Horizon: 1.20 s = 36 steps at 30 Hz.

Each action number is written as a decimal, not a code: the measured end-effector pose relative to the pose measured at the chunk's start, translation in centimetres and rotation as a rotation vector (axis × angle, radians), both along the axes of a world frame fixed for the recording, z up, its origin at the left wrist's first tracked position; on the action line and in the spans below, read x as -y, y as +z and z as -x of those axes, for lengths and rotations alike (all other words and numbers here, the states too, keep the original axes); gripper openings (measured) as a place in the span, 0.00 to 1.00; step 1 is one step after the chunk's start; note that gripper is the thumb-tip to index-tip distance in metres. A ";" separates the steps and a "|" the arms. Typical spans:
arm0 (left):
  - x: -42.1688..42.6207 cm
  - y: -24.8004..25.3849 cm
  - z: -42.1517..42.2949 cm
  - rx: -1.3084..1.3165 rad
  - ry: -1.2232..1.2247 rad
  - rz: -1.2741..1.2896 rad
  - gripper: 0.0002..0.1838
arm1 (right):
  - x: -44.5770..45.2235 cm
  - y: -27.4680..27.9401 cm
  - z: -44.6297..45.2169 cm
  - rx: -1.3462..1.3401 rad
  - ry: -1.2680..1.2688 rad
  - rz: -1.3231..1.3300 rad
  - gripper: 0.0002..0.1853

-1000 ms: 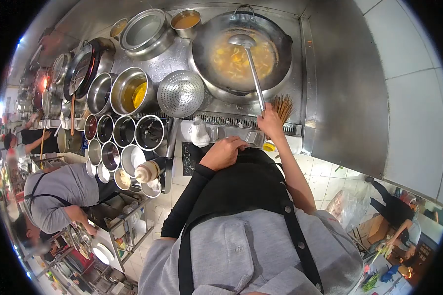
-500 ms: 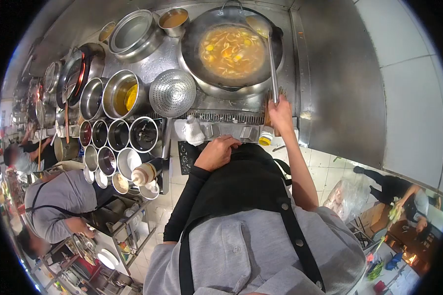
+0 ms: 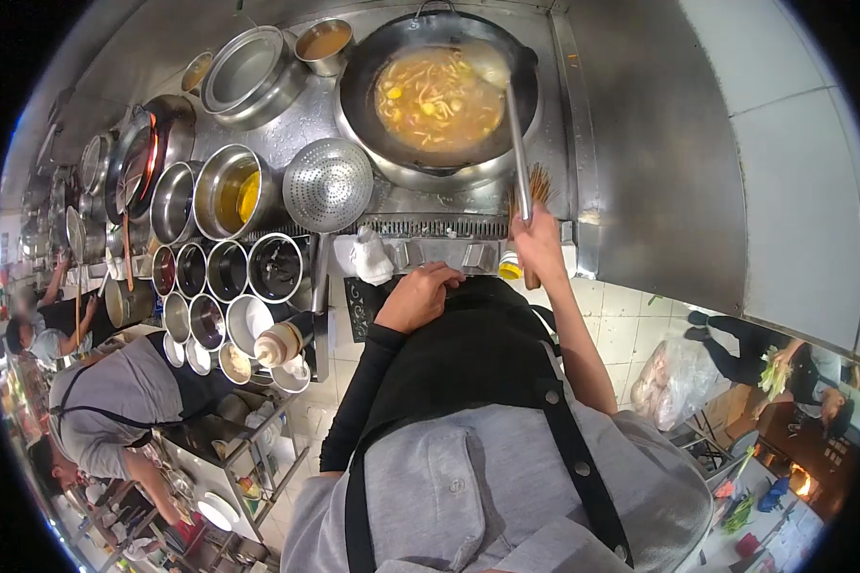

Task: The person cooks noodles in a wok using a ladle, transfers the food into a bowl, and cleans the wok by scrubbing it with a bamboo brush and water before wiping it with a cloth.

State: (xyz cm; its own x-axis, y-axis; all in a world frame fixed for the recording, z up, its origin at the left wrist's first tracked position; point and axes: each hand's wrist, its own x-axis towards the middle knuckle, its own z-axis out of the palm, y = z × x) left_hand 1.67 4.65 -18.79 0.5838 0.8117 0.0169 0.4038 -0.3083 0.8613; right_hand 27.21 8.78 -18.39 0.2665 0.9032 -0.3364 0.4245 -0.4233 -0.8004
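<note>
My right hand (image 3: 539, 243) is closed round the handle of a metal ladle (image 3: 517, 138). The ladle's bowl lies at the right side of the soup (image 3: 430, 100) in a large dark wok (image 3: 354, 95), blurred by steam or motion. Beside that hand stand a bamboo brush (image 3: 539, 183) and a yellow-rimmed container (image 3: 510, 265). My left hand (image 3: 419, 297) rests at the stove's front edge by my apron, its fingers curled together; whether anything is under them is hidden. A white cloth-like bundle (image 3: 371, 256) sits just left of it.
Left of the wok lie a perforated strainer (image 3: 328, 186), a pot with yellow liquid (image 3: 229, 196) and several seasoning pots (image 3: 275, 267). A squeeze bottle (image 3: 279, 346) stands near the front. Co-workers are at the left (image 3: 124, 396) and far right (image 3: 812, 368).
The ladle has gone from the wok's middle to its right rim, then back down into the soup's right side. My right hand moved right with it. My left hand stays nearly still.
</note>
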 end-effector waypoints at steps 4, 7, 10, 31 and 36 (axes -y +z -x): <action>0.1 -0.2 0.4 -0.021 0.010 -0.014 0.17 | -0.8 1.6 -1.1 0.028 -0.037 -0.017 0.09; 0.1 -0.1 0.5 -0.010 0.008 0.007 0.17 | -0.3 1.8 -2.2 0.032 -0.004 0.002 0.09; -0.1 -0.3 0.4 -0.018 -0.009 -0.015 0.17 | 0.1 2.0 -2.0 0.085 0.016 0.028 0.08; 0.0 -1.2 1.2 -0.030 -0.019 0.017 0.17 | 2.2 3.8 1.5 -0.139 0.010 -0.001 0.07; 0.0 -1.5 1.8 -0.009 0.041 0.031 0.18 | -0.5 4.1 -0.6 -0.003 -0.034 -0.002 0.09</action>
State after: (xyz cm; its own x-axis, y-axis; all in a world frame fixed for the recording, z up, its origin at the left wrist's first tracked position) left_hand -0.09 4.66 -20.27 0.5497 0.8352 -0.0143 0.4238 -0.2641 0.8664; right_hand 27.79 9.28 -14.33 0.2961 0.8944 -0.3353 0.4070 -0.4357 -0.8028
